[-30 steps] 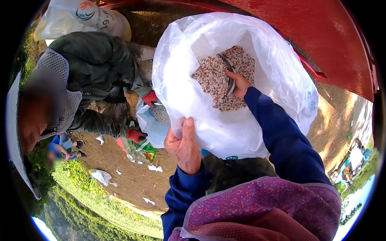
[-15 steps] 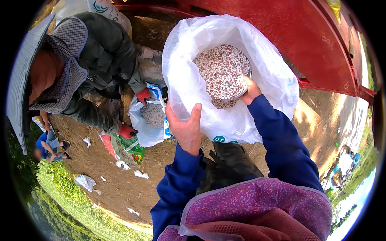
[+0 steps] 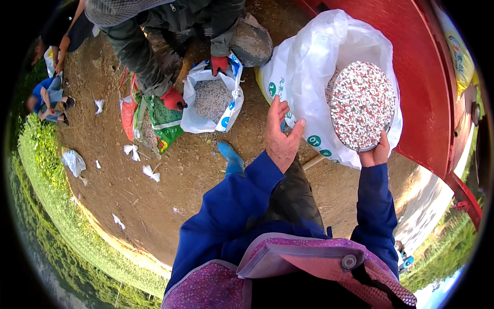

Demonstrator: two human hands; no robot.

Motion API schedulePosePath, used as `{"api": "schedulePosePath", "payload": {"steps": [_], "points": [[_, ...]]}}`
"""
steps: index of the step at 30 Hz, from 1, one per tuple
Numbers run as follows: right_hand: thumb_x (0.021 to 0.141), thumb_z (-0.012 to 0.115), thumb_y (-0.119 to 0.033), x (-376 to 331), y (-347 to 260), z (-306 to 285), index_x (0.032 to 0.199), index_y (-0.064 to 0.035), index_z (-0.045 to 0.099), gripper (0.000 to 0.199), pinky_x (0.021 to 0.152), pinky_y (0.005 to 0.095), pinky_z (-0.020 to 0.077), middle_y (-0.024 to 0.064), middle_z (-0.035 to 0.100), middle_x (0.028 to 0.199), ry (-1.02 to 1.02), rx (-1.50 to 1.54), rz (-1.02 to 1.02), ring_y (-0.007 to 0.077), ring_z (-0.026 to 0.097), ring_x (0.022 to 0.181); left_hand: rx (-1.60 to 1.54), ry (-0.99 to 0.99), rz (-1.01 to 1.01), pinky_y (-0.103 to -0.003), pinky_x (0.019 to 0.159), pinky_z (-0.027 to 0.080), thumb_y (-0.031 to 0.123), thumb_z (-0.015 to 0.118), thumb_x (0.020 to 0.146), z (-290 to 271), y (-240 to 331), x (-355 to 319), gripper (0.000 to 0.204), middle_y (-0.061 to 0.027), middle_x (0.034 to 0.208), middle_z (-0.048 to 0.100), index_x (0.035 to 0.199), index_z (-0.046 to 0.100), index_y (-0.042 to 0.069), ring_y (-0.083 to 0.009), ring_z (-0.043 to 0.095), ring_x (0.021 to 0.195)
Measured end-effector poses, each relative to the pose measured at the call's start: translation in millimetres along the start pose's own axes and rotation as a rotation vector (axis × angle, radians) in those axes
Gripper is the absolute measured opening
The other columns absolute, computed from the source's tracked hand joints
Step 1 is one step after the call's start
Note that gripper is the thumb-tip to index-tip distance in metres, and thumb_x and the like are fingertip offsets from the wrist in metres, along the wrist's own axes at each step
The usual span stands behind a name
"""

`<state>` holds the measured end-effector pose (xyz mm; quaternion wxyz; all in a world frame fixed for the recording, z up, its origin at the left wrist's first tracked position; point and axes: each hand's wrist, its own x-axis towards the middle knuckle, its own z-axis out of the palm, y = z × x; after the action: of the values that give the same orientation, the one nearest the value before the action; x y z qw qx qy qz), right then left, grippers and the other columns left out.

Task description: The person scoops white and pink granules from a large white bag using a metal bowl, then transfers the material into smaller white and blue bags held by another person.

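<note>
My right hand point(image 3: 376, 152) grips the lower rim of a round bowl. White, red and dark granules point(image 3: 362, 105) fill it to the brim. The bowl is at the mouth of a large white plastic-lined sack point(image 3: 309, 62), with more granules partly visible behind it inside. My left hand point(image 3: 283, 133) is off the sack's near side, fingers stretched and thumb apart, holding nothing. Left of the sack, a co-worker's red-gloved hands point(image 3: 174, 98) are at a smaller white-and-blue bag point(image 3: 237, 98) of greyish granules, one at its rim.
A green bag point(image 3: 163, 119) and an orange-red bag point(image 3: 128, 110) lie left of the smaller bag. A red metal panel point(image 3: 419, 72) rises at the right. White scraps point(image 3: 150, 173) litter the dirt ground point(image 3: 170, 206). Another person in blue point(image 3: 46, 100) sits at far left.
My right hand has lifted the full bowl from deep in the sack to its mouth. My left hand has let go of the sack's rim. The view has shifted, showing more ground.
</note>
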<state>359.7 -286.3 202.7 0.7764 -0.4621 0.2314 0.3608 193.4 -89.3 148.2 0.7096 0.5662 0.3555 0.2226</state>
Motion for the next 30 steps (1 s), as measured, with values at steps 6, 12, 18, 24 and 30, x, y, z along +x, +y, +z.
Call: {"api": "schedulePosePath", "payload": {"steps": [6, 12, 18, 24, 30], "points": [[0.094, 0.039, -0.027, -51.8, 40.4, 54.3, 0.137, -0.0035, 0.037, 0.049, 0.107, 0.0531, 0.0303, 0.0164, 0.042, 0.139, 0.063, -0.026, -0.004, 0.0347, 0.041, 0.127, 0.327, 0.091, -0.257, -0.035, 0.100, 0.038, 0.013, 0.066, 0.083, -110.7, -127.1, -30.8, 0.069, -0.0212, 0.132, 0.042, 0.138, 0.028, -0.005, -0.0268, 0.047, 0.118], [0.096, 0.035, -0.025, -51.5, 149.9, 80.4, 0.136, -0.0009, 0.038, 0.047, 0.108, 0.0489, 0.0306, 0.0160, 0.042, 0.139, -0.333, 0.039, 0.153, 0.0334, 0.042, 0.126, 0.657, 0.065, -0.249, -0.039, 0.112, 0.022, 0.022, 0.066, 0.079, -187.5, -213.7, -19.8, 0.081, -0.0277, 0.144, 0.025, 0.140, 0.021, -0.006, -0.0370, 0.024, 0.136], [0.095, 0.041, -0.028, 10.1, 318.8, 109.9, 0.135, -0.0027, 0.039, 0.047, 0.104, 0.0483, 0.0355, 0.0150, 0.047, 0.135, -0.147, -0.024, 0.408, 0.0314, 0.047, 0.123, 0.635, 0.002, -0.279, -0.041, 0.100, 0.038, 0.017, 0.062, 0.078, -255.6, -332.3, -18.7, 0.084, -0.0204, 0.146, 0.021, 0.144, 0.012, 0.004, -0.0381, 0.034, 0.128], [0.086, 0.054, -0.007, 132.1, 459.3, 122.7, 0.139, -0.0193, 0.033, 0.058, 0.062, 0.0529, 0.0592, 0.0159, 0.049, 0.128, 0.108, -0.675, -0.025, 0.0358, 0.059, 0.102, 0.687, -0.036, -0.380, -0.048, 0.078, 0.049, 0.015, 0.060, 0.078, -261.8, -305.3, -27.1, 0.056, -0.0178, 0.121, 0.044, 0.129, 0.038, 0.009, -0.0401, 0.056, 0.097], [0.075, 0.055, 0.001, 181.0, 539.9, 134.4, 0.139, -0.0191, 0.033, 0.071, 0.076, 0.0450, 0.0508, 0.0225, 0.047, 0.115, 0.150, -1.910, -0.678, 0.0401, 0.057, 0.096, 0.564, 0.044, -0.368, -0.046, 0.080, 0.047, 0.012, 0.059, 0.078, -282.4, -300.8, -34.3, 0.037, -0.0174, 0.103, 0.056, 0.114, 0.054, 0.010, -0.0385, 0.057, 0.095]]}}
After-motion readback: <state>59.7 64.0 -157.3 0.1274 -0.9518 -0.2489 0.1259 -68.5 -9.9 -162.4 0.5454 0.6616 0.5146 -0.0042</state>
